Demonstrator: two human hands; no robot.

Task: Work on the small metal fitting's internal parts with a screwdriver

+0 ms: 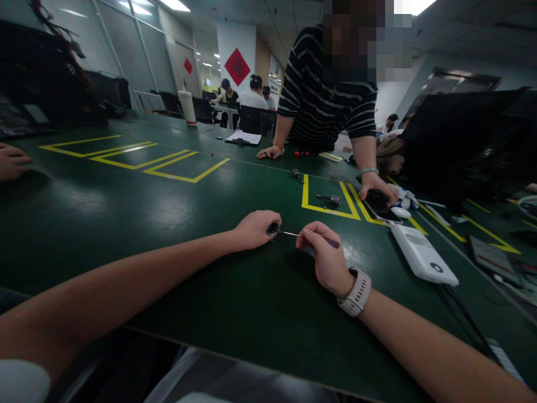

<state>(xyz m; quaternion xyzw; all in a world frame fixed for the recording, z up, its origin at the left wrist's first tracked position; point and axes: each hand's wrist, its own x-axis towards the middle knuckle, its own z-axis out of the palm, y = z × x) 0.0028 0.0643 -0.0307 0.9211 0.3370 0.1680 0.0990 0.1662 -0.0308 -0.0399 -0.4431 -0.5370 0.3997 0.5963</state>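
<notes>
My left hand [254, 230] is wrapped round a dark cylindrical part [272, 228], whose round hollow end faces right. In my right hand [325, 254] I pinch a thin screwdriver [289, 233] with a purple handle. Its metal shaft points left, and the tip reaches the open end of the part; how deep it sits I cannot tell. A pale watch is on my right wrist. Beyond my hands, a small metal part with a thin shaft [334, 199] lies inside a yellow-taped square, and another small dark part [297, 175] lies near its corner.
Opposite me a person in a striped shirt [331, 106] leans on the green table [168, 210], one hand on a phone. A white power bank [423, 254] with a cable lies right. Farther back are a clipboard [243, 137], a red-black tool [301, 153] and a white bottle [187, 108].
</notes>
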